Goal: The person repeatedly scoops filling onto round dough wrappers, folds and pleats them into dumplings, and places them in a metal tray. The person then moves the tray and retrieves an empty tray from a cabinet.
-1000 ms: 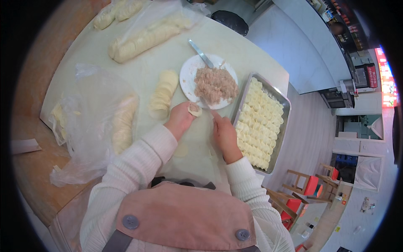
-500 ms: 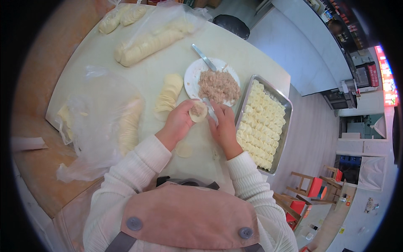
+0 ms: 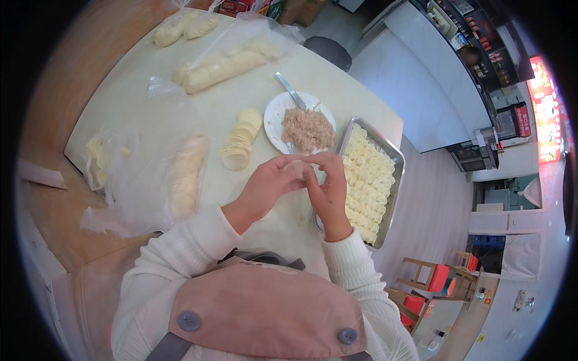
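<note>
My two hands meet in front of the plate. My left hand [image 3: 265, 188] curls its fingers around a filled dumpling [image 3: 294, 171], mostly hidden by the fingers. My right hand [image 3: 330, 188] pinches the same dumpling's edge with thumb and forefinger. A metal blade tip [image 3: 291, 147] shows just beyond the fingers, by the plate's near rim; whether my right hand grips it is hidden. On the white plate [image 3: 274, 114] lies a mound of minced filling [image 3: 308, 127], with a second metal spreader [image 3: 290, 89] resting on the far rim. A fanned stack of round wrappers [image 3: 242, 137] lies left of the plate.
A metal tray [image 3: 391, 207] with rows of shaped dumplings [image 3: 368, 180] stands at my right. Bagged wrapper rolls [image 3: 226, 67] lie at the far left, and an opened plastic bag [image 3: 144, 174] with another wrapper roll [image 3: 188, 174] lies nearer. Red-seated chairs [image 3: 438, 278] stand beyond the table.
My right hand has come from beside the wrapper to pinch it together with my left hand. The filling, visible in the wrapper before, is now covered. The view has shifted slightly.
</note>
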Demonstrator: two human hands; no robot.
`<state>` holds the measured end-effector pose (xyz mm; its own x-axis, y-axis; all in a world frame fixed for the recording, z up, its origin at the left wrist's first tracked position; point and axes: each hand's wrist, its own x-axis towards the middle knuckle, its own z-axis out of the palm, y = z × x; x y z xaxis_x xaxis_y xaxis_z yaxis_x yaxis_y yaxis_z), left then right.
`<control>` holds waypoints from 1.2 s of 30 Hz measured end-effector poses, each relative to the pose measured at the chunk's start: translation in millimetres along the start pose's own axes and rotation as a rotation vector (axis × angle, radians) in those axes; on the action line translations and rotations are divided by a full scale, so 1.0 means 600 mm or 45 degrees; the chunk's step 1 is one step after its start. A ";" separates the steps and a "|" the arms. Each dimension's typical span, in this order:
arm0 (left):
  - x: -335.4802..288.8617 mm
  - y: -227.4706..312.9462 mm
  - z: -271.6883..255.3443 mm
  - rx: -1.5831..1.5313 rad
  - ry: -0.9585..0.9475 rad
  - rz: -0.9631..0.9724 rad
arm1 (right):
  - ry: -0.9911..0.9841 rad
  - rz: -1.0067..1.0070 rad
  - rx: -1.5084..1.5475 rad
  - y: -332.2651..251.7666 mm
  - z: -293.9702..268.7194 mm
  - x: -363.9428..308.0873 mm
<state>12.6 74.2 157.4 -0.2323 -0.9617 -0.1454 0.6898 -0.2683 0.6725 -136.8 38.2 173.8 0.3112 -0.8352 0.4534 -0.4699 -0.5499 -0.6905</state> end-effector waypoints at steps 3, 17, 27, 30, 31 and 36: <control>-0.025 0.001 0.025 0.195 -0.033 0.182 | 0.012 0.239 0.303 -0.032 -0.007 -0.017; -0.034 0.023 0.042 1.206 -0.209 1.002 | 0.057 0.348 1.103 -0.098 -0.030 -0.053; -0.043 0.045 0.042 1.066 -0.311 0.953 | 0.071 0.264 1.176 -0.094 -0.004 -0.074; -0.046 0.033 0.044 0.967 -0.248 0.911 | -0.078 0.096 0.824 -0.092 -0.003 -0.072; -0.047 0.031 0.046 0.962 -0.252 0.931 | -0.151 0.063 0.691 -0.092 -0.006 -0.067; -0.056 0.030 0.068 0.808 -0.248 0.965 | -0.224 -0.066 0.757 -0.100 -0.013 -0.020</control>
<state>4.9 103.9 204.3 -0.0307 -0.8253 0.5638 0.2224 0.5443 0.8089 -118.5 81.1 214.3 0.4764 -0.7669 0.4301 0.0741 -0.4524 -0.8887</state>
